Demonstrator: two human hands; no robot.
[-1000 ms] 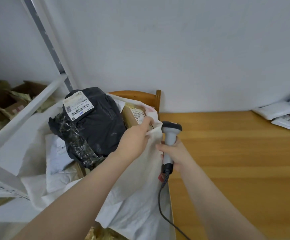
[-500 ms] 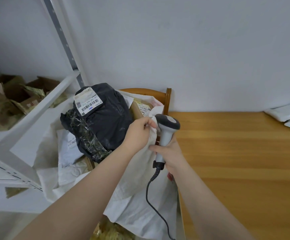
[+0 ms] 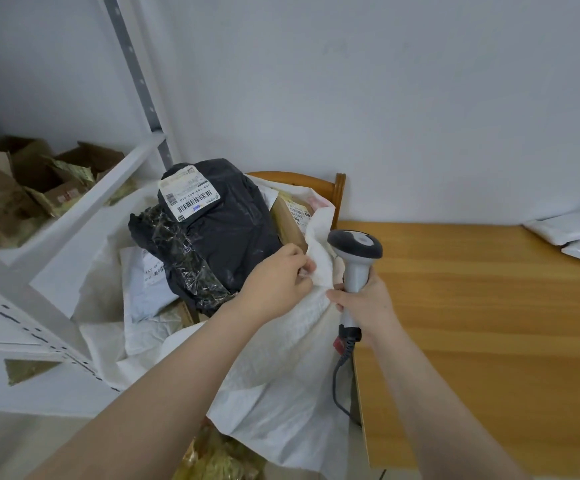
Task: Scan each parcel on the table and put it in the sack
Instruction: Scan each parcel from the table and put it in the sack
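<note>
**Sack rim pinched, scanner in grip**

Beside the left end of the wooden table (image 3: pixel 489 323), draped over a wooden chair (image 3: pixel 337 194): a white woven sack (image 3: pixel 281 393), mouth wide open. Inside, on top: a black plastic parcel (image 3: pixel 233 237), partly wrapped in clear tape, white barcode label (image 3: pixel 188 195) facing up. Just behind it, against the sack's far rim: a brown cardboard box (image 3: pixel 290 221) with a label of its own. Under the black parcel's left edge: a white mailer (image 3: pixel 150 282), printed side up. More brown card beneath, mostly hidden.

At the sack's right rim: left hand (image 3: pixel 274 282), thumb and fingertips pinching a fold of the white fabric. Just to its right, against the same fabric: right hand (image 3: pixel 368 306), fingers curled round the grey handle of a scanner (image 3: pixel 355 251). Dark scanner head upright, above the rim. Black cable (image 3: pixel 336 386) hanging down past the table's left edge.

At the table's far right end, well apart from the sack: two white parcels (image 3: pixel 565 226), overlapping, partly cut off by the frame.

Left of the sack: a white metal shelf (image 3: pixel 74 220), holding crumpled brown cardboard boxes (image 3: pixel 22 192).
</note>
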